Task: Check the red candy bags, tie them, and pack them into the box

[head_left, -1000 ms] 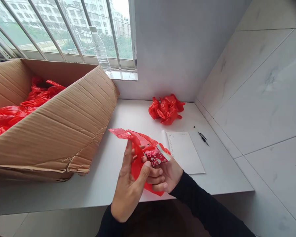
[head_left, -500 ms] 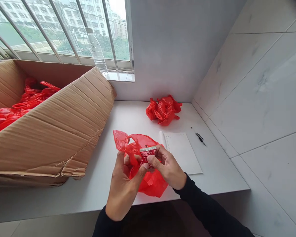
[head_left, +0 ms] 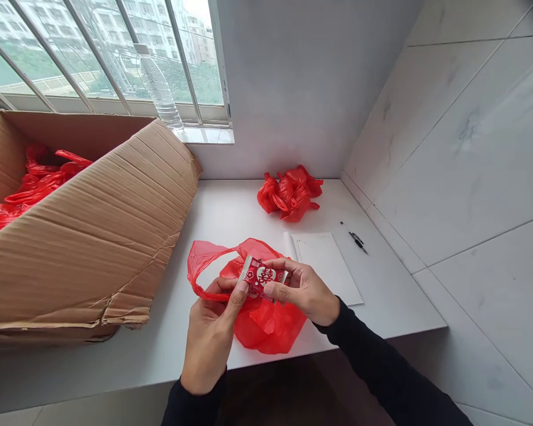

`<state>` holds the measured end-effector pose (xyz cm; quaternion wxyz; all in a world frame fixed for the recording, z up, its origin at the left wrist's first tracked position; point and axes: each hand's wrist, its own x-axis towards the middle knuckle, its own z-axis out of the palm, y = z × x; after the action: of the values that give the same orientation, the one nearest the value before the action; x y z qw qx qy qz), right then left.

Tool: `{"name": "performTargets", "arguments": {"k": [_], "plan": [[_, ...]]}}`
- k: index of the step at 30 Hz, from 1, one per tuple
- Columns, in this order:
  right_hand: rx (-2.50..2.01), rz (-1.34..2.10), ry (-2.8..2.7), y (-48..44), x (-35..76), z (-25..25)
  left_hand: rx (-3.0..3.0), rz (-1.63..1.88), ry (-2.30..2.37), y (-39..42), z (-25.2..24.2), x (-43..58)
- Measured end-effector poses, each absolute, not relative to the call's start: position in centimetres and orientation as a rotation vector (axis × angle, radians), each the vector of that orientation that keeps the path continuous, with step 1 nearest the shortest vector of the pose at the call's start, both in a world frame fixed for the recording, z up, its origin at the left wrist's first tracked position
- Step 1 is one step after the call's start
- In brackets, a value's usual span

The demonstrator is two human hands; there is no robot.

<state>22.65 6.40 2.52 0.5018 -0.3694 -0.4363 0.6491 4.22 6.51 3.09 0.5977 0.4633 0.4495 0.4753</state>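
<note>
A small red wrapped snack packet (head_left: 263,276) with white print is pinched between both hands, its printed face up. My left hand (head_left: 215,322) grips the packet's left end between thumb and fingers, and a loop of a red plastic bag lies about its fingers. My right hand (head_left: 302,291) pinches the packet's right side. Below and behind the packet, the open red plastic bag (head_left: 270,328) rests on the white table near its front edge. What the bag holds is hidden.
A large cardboard box (head_left: 89,231) with red plastic bags (head_left: 31,186) inside stands on the left. Bunched red bags (head_left: 291,194) lie by the wall. A notepad (head_left: 326,266) and a black pen (head_left: 357,240) are at the right. A water bottle (head_left: 160,89) stands on the sill.
The packet has turned flatter, showing more of its printed face. My left hand has moved left and now pinches its end; the bag's loop has spread wider to the left. The view has shifted slightly.
</note>
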Motion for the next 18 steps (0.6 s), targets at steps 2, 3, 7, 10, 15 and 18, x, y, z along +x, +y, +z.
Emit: {"name": "performTargets", "arguments": {"k": [2, 3, 7, 10, 15, 18], "plan": [[-0.932, 1.518, -1.076, 6.5, 22.7, 2.6, 1.039, 1.11, 1.036, 6.3, 3.2, 4.2], [-0.943, 1.5, -1.085, 6.6, 22.7, 2.6, 1.022, 1.11, 1.033, 6.3, 3.2, 4.3], [-0.913, 1.481, -1.111, 6.8, 22.5, 2.5, 0.993, 1.097, 1.041, 6.1, 3.5, 4.2], [-0.877, 1.521, -1.096, 7.0, 22.5, 2.3, 0.997, 1.086, 1.052, 5.9, 3.6, 4.0], [-0.823, 1.581, -1.05, 7.1, 22.7, 1.7, 1.06, 1.048, 1.094, 5.3, 3.7, 3.6], [-0.832, 1.575, -1.069, 7.1, 22.8, 1.6, 1.078, 1.02, 1.104, 5.3, 3.6, 3.5]]}}
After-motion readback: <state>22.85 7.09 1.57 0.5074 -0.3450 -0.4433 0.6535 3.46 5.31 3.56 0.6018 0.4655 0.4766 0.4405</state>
